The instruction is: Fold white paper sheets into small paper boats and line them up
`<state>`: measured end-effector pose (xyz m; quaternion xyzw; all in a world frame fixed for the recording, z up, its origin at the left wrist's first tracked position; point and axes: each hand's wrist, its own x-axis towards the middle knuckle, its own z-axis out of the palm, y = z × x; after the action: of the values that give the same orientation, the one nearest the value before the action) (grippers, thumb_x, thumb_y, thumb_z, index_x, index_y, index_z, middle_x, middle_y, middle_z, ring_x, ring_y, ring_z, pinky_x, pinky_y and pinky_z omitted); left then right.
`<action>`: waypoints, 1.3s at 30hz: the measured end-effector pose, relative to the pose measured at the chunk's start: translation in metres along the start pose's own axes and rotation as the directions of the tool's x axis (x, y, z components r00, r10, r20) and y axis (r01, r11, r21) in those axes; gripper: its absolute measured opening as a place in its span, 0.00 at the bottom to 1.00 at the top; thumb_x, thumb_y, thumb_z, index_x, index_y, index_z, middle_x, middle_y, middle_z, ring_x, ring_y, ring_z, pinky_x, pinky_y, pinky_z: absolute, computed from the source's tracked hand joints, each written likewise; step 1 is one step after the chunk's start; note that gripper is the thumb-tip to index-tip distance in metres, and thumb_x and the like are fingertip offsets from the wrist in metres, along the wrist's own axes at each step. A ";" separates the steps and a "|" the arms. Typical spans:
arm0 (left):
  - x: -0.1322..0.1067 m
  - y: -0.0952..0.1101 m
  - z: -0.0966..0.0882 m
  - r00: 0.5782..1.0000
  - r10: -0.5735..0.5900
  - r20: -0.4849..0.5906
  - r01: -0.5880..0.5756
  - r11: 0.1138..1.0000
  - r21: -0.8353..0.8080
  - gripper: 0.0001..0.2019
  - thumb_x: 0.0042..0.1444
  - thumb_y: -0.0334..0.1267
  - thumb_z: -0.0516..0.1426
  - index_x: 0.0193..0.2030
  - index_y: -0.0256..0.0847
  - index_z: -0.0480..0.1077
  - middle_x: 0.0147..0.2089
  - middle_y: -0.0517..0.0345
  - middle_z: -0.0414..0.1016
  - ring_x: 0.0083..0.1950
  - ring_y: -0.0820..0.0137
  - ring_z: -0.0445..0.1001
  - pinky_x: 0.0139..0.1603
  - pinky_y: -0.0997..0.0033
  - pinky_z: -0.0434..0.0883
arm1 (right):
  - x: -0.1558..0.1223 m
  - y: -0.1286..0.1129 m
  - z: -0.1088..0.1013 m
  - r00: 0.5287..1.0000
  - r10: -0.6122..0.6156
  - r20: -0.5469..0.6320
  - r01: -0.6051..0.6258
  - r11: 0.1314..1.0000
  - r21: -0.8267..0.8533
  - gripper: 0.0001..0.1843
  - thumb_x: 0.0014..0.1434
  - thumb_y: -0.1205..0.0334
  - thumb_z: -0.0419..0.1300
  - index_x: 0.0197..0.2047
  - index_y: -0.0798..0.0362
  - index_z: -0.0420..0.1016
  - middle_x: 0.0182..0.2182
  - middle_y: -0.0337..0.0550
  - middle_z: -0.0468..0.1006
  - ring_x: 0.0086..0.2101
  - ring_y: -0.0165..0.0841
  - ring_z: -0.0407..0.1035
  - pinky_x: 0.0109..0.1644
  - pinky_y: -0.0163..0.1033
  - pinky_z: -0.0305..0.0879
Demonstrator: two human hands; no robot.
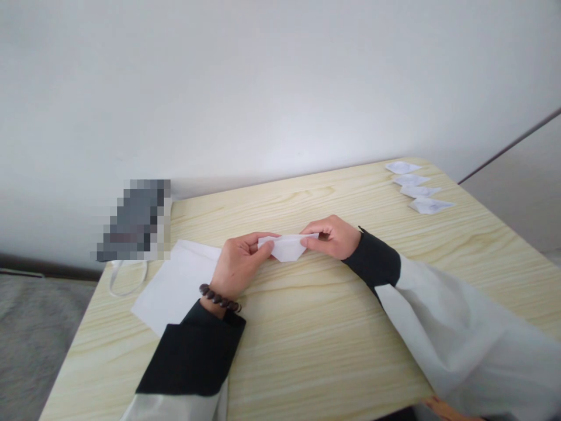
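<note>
Pinching a folded white paper (pixel 288 249) by both ends, out in front at the middle of the wooden table (pixel 315 345).

Gripped between thumb and fingers of the left hand (pixel 239 263) at one end and of the right hand (pixel 335 237) at the other, presumably to keep the long upper edge straight, leaving the narrower lower edge free between; hard to tell from here whether touching the tabletop or just above. To the left, partly hidden by the left hand, loose white sheets (pixel 175 286), handy for that side. At the back right corner, well apart, four pointed paper pieces (pixel 431 204) in a neat row, seemingly so placed to leave working room.
</note>
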<state>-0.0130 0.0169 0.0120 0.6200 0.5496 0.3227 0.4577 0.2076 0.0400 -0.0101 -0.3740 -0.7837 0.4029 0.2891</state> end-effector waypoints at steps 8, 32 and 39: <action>0.003 -0.005 -0.012 0.977 0.107 0.184 -0.102 0.994 -0.036 0.15 0.56 0.41 0.54 0.45 0.37 0.75 0.41 0.55 0.80 0.42 0.67 0.77 0.47 0.69 0.71 | -0.001 0.008 -0.010 0.973 0.012 0.229 -0.078 0.956 0.282 0.18 0.60 0.56 0.54 0.46 0.59 0.76 0.31 0.43 0.82 0.36 0.33 0.76 0.46 0.37 0.68; -0.006 0.005 0.014 0.998 0.060 0.005 -0.060 0.988 0.144 0.10 0.49 0.43 0.61 0.35 0.40 0.75 0.21 0.66 0.71 0.20 0.78 0.65 0.19 0.80 0.60 | -0.003 -0.008 0.024 0.967 -0.228 -0.116 0.193 0.948 -0.254 0.09 0.56 0.60 0.58 0.28 0.55 0.74 0.20 0.38 0.74 0.21 0.25 0.64 0.27 0.30 0.60; -0.007 0.004 0.012 0.997 0.077 0.016 -0.078 0.982 0.174 0.13 0.49 0.44 0.61 0.40 0.41 0.73 0.25 0.64 0.75 0.21 0.78 0.68 0.20 0.81 0.63 | -0.004 -0.008 0.026 0.975 -0.190 -0.114 0.151 0.947 -0.283 0.08 0.55 0.60 0.57 0.30 0.54 0.73 0.21 0.38 0.74 0.22 0.26 0.63 0.28 0.30 0.58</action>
<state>-0.0014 0.0076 0.0123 0.6801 0.5489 0.2881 0.3915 0.1873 0.0223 -0.0171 -0.3683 -0.8390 0.2371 0.3230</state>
